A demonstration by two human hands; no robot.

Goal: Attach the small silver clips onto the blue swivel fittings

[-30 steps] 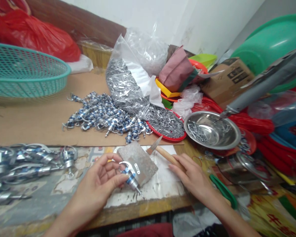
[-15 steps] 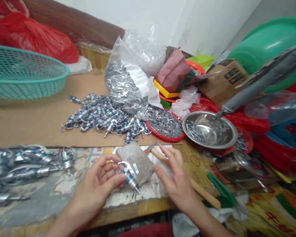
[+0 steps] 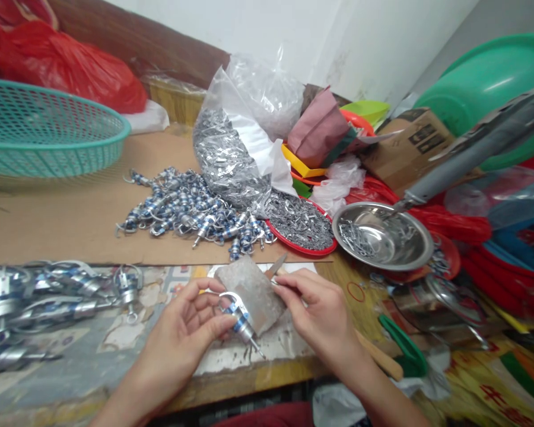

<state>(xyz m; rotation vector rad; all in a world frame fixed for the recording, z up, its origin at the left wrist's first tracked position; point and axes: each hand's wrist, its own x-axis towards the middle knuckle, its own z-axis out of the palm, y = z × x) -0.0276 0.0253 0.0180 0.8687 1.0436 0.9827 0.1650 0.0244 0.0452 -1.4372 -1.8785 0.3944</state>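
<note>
My left hand (image 3: 198,323) is closed on a blue-and-silver metal fitting (image 3: 242,326) with a curved arm and a thin rod pointing down to the right. Over the right edge of a flat grey stone block (image 3: 260,296), my right hand (image 3: 318,308) is pinched shut; a bright sliver of a small metal plate shows at its fingertips, mostly hidden. A pointed blade (image 3: 276,265) lies just behind those fingers. From under my right wrist sticks out a wooden handle (image 3: 382,359).
Similar fittings lie heaped on cardboard (image 3: 71,231), with more at left. Beyond are a clear bag (image 3: 226,157) of small metal parts, a red dish (image 3: 300,225) of the same, and a steel bowl (image 3: 382,237) with pins. A teal basket (image 3: 53,133) sits far left.
My right hand has gone from spread fingers to a pinch, moving slightly toward the stone. The small slotted plate that lay on the stone is gone from there. My left hand still holds the fitting.
</note>
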